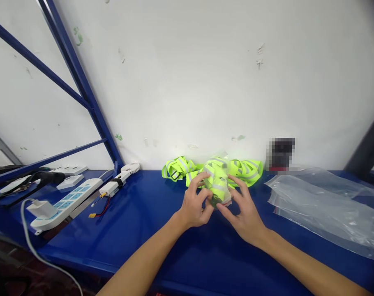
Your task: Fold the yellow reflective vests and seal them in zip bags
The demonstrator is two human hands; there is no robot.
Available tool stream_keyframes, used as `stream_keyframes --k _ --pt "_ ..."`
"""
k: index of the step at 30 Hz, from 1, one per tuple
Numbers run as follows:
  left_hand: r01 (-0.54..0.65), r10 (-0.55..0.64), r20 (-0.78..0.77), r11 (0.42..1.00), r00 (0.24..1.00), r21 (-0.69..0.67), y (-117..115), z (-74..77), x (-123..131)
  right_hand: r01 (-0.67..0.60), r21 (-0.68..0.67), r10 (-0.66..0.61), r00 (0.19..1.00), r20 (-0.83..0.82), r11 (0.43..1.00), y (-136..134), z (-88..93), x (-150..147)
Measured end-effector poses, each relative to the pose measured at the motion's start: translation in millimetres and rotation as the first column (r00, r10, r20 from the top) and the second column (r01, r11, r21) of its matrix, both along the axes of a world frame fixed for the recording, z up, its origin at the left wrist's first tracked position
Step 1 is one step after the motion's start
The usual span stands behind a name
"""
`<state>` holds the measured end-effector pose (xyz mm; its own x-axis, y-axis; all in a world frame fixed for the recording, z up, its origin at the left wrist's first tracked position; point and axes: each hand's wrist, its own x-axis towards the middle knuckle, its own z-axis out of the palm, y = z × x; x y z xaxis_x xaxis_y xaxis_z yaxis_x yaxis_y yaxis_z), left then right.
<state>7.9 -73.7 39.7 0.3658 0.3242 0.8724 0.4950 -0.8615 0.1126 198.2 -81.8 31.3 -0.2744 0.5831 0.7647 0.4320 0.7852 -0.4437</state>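
Observation:
Both of my hands meet at the middle of a blue shelf (150, 230). My left hand (195, 205) and my right hand (244, 211) are closed round a folded neon-yellow reflective vest in a clear plastic bag (218, 185), fingers pinching its sides. Just behind it, against the white wall, lie more loose neon-yellow reflective vests (181, 167) with grey stripes.
A pile of clear plastic bags (322, 205) lies on the right of the shelf. On the left are a white power strip (63, 203) with a plugged charger, a small white hand fan (121, 179), and a red-and-black wire with a yellow connector (97, 211). Blue rack struts (82, 82) rise at the left.

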Motion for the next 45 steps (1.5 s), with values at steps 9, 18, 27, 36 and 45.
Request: stream_keyframes --k 9,18,27,36,45 --pt "0.006 -0.011 -0.082 0.998 0.997 -0.058 -4.3 2.3 6.4 -0.137 -0.165 0.132 0.99 -0.037 0.977 -4.8 3.9 10.3" --pt "-0.029 0.02 -0.077 0.992 0.997 -0.119 -2.1 0.3 4.7 -0.239 -0.34 0.185 0.966 -0.182 0.91 -8.8 4.8 4.4" --pt "-0.014 -0.014 -0.126 0.976 0.992 -0.216 -3.4 -0.2 4.4 -0.145 -0.289 0.106 0.984 -0.146 0.946 -4.7 -1.9 4.2" --pt "-0.041 0.001 -0.157 0.967 0.988 -0.252 -3.9 -0.4 6.2 -0.079 -0.292 0.04 0.99 -0.138 0.953 -1.4 -4.0 5.2" --pt "-0.06 0.021 -0.164 0.971 0.986 -0.232 0.1 -3.6 9.7 -0.102 -0.355 0.029 0.978 -0.204 0.929 -0.9 -6.2 4.6"
